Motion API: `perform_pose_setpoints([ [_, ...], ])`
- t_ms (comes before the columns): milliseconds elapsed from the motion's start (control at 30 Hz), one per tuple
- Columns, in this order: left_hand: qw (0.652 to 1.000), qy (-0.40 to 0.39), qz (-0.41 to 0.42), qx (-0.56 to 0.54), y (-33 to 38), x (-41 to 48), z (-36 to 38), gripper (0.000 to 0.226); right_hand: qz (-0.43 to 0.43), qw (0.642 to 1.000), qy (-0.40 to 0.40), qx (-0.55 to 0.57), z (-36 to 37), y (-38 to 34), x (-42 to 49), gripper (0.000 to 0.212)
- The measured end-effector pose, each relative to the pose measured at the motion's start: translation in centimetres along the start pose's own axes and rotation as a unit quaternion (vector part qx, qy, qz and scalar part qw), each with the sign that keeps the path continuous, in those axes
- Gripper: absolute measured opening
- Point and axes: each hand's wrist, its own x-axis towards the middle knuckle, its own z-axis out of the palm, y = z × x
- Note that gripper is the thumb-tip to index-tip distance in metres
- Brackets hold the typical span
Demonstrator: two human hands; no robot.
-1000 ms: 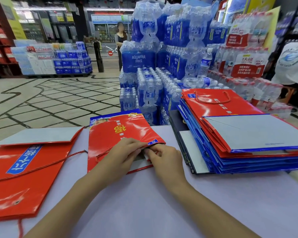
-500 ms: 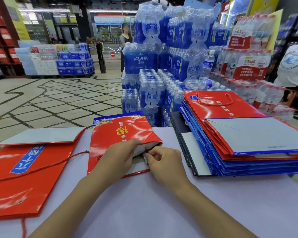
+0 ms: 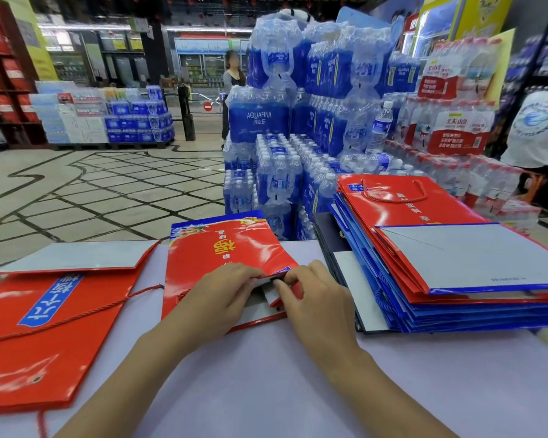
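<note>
A flat red paper gift bag [image 3: 225,248] with a blue far edge lies in the middle of the pale table [image 3: 266,390], its open mouth toward me. My left hand [image 3: 215,298] grips the upper red layer at the mouth and lifts it a little. My right hand [image 3: 317,298] pinches the mouth's right corner beside it. White inner lining shows between the two hands. The fingertips of both hands are partly hidden by the bag's edge.
Another flat red bag [image 3: 45,327] with a red cord handle lies at the left. A tall stack of flat red and blue bags [image 3: 440,263] fills the right. Behind the table stand shrink-wrapped packs of water bottles [image 3: 285,159]. One person [image 3: 233,80] stands far off, another [image 3: 541,128] at the right edge.
Both hands stayed at the bag's mouth. The upper layer rose off the lower one, then came down closer, and my right fingers shifted along the corner.
</note>
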Motion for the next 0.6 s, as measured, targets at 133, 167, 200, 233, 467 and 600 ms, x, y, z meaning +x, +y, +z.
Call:
perform_pose_setpoints([
  [133,1.000,-0.006,0.004,-0.018,-0.3,-0.1,-0.1,0.032,-0.021,1.000,0.006,-0.005,-0.1,0.3,0.3,0.034],
  [167,1.000,-0.007,0.004,-0.030,-0.4,-0.1,-0.1,0.028,-0.036,0.999,-0.001,-0.006,0.0,0.6,0.4,0.036],
  [200,0.999,-0.009,-0.001,-0.042,-0.4,-0.1,-0.1,0.024,-0.057,0.998,-0.014,-0.013,0.2,0.8,0.5,0.032],
  [233,0.998,-0.011,-0.013,-0.057,-0.4,-0.1,-0.1,0.023,-0.078,0.996,-0.027,-0.023,0.3,1.1,0.5,0.023],
  [467,0.992,-0.009,-0.097,-0.081,-1.1,0.4,0.1,0.014,-0.093,0.993,-0.071,-0.026,0.2,1.5,0.5,0.007],
  [600,0.984,-0.003,-0.140,-0.113,-1.2,0.4,0.4,0.012,-0.077,0.991,-0.105,-0.009,0.5,1.6,0.4,0.007],
])
